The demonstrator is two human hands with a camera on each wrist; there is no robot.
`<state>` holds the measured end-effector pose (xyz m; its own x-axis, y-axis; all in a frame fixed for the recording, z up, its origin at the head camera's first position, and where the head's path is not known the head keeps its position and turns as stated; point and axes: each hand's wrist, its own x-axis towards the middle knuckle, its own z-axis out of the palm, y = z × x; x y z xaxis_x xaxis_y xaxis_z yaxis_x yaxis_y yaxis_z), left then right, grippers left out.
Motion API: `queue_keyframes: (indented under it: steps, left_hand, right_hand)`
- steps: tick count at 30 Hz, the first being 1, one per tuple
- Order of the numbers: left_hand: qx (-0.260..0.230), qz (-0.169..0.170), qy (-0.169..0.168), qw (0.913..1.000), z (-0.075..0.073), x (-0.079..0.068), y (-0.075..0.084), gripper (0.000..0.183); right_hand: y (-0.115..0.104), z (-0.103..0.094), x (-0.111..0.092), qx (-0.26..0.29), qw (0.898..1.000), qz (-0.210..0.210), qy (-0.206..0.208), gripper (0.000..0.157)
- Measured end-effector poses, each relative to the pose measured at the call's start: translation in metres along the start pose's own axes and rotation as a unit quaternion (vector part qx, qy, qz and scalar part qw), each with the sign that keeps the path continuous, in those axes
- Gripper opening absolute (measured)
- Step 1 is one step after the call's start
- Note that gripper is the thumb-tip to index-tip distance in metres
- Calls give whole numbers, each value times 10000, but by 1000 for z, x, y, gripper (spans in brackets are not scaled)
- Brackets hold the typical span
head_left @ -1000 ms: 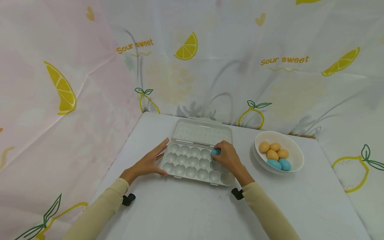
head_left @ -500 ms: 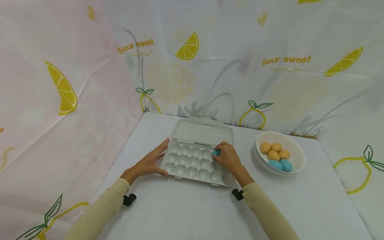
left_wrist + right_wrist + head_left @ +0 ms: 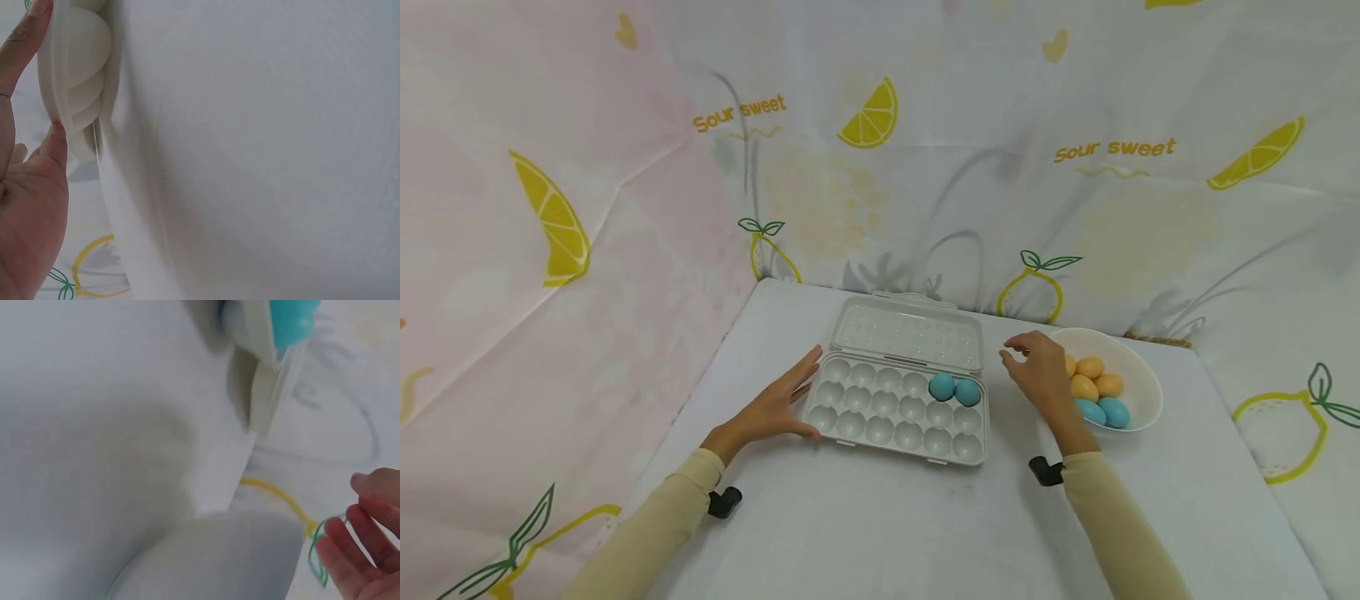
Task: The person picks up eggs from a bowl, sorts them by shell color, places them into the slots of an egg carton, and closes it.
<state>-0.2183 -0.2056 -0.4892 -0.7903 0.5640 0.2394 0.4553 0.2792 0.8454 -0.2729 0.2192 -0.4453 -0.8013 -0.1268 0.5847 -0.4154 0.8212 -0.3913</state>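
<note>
The left arm (image 3: 647, 521) comes from the bottom left and slants up to the right, in a long pale sleeve. The left grip (image 3: 766, 408) is spread wide, with its fingers (image 3: 801, 372) reaching ahead and its thumb (image 3: 806, 430) stuck out far from them. The right arm (image 3: 1116, 521) slants up to the left, in a pale sleeve too. The right grip (image 3: 1042, 375) is loose, its fingers (image 3: 344, 544) bent a little, with its back showing in the head view.
</note>
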Motion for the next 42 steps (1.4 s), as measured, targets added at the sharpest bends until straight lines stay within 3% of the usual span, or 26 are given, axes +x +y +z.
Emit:
queue_keyframes:
  steps: [5, 12, 18, 25, 28, 34, 37, 42]
  left_hand:
    - [76, 43, 25, 10000, 4, 2, -15, 123]
    - [3, 12, 1, 10000, 2, 0, -9, 122]
    - [-71, -92, -39, 9999, -2, -1, 0, 120]
    - [-65, -166, -82, 9998, -1, -1, 3, 120]
    - [-68, -187, -99, 9998, -1, -1, 4, 120]
    - [-42, -163, -103, 9998, -1, -1, 3, 120]
    - [-2, -124, -115, 9999, 0, -1, 4, 120]
    - [78, -99, -103, 9999, -1, -1, 7, 120]
  right_hand:
    - [31, -37, -17, -276, 9980, 548, -148, 16]
    - [58, -78, -32, -788, 9772, 1428, -1363, 32]
    - [73, -89, -39, -1253, 9514, 1860, -2110, 39]
    - [84, -91, -46, -1170, 9228, 2385, -2792, 29]
    - [85, -92, -47, -1189, 9196, 2420, -2857, 23]
    - [88, -89, -47, -1219, 9135, 2490, -2978, 31]
    - [90, -87, -49, -1233, 9150, 2523, -2898, 32]
    - [90, -86, -50, -1256, 9260, 2394, -2634, 36]
